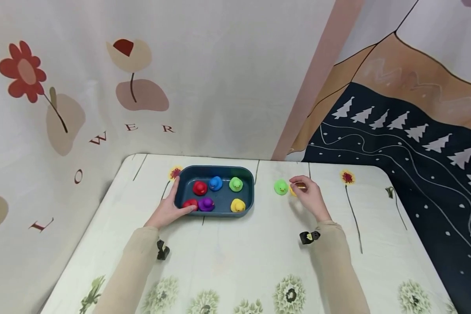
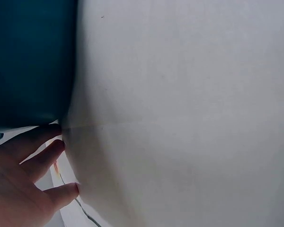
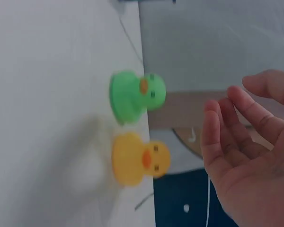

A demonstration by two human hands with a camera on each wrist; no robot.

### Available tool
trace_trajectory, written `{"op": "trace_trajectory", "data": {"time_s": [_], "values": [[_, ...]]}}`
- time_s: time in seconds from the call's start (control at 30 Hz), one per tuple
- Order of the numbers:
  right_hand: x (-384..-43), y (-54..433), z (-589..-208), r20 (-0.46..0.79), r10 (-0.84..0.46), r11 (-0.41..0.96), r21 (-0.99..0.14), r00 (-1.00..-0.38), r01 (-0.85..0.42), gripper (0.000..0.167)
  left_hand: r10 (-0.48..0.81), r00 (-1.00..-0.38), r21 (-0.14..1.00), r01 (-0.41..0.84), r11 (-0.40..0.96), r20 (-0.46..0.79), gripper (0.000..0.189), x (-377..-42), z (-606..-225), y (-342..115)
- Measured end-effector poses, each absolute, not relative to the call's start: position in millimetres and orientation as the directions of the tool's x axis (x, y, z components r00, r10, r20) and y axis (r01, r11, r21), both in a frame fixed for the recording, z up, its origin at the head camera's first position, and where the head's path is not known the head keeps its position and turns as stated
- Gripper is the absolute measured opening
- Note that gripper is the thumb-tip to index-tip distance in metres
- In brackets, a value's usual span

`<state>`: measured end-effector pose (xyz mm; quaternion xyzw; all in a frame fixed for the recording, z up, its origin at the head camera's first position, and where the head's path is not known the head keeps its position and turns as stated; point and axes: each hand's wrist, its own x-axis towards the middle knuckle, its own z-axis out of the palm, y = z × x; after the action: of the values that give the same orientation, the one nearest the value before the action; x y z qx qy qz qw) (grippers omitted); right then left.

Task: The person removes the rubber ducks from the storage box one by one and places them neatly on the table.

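My left hand point(image 1: 168, 210) holds the left end of a dark blue tray point(image 1: 222, 197), thumb over the front rim and fingers along the outer side. In the tray sit a blue duck point(image 1: 215, 183), a green duck point(image 1: 236, 184), a yellow duck point(image 1: 237, 205), a purple duck point(image 1: 206, 204) and two red ducks point(image 1: 199, 188), one partly behind my thumb. My right hand point(image 1: 311, 197), fingers loosely bent, hovers by another yellow duck point(image 3: 129, 161) on the table. Beside that one stands a second green duck point(image 3: 126, 97). In the right wrist view the fingers are apart from both ducks.
A white flower-printed cloth point(image 1: 235, 253) covers the table. Behind it hangs a pale curtain point(image 1: 220, 78), with a dark tree-patterned cloth point(image 1: 396, 144) to the right. Black wrist cameras point(image 1: 309, 237) are strapped to both wrists.
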<state>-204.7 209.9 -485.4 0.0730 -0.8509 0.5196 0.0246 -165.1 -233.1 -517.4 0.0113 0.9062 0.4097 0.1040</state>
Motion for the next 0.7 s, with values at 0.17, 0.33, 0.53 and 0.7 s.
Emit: {"op": "trace_trajectory", "data": {"time_s": [0.17,0.33,0.53,0.7], "values": [[-201.0,187.1,-488.3,0.140,-0.193,0.414,-0.886,-0.971,-0.209,0.018,0.103,-0.979,0.745,-0.065,0.663,-0.177,0.113,-164.6,-518.2,-233.7],[-193.2,162.4,-482.2,0.148,-0.294,0.412,-0.872,-0.944,-0.265,0.019,0.102,-0.979,0.750,-0.064,0.659,-0.174,0.114,-163.5,-519.8,-234.0],[-178.6,136.3,-459.5,0.166,-0.403,0.356,-0.877,-0.900,-0.321,0.019,0.098,-0.980,0.755,-0.070,0.652,-0.176,0.114,-163.4,-517.8,-232.5],[-185.4,125.5,-480.8,0.187,-0.441,0.333,-0.874,-0.878,-0.353,0.018,0.098,-0.980,0.755,-0.069,0.652,-0.174,0.113,-164.6,-517.5,-232.5]]}}
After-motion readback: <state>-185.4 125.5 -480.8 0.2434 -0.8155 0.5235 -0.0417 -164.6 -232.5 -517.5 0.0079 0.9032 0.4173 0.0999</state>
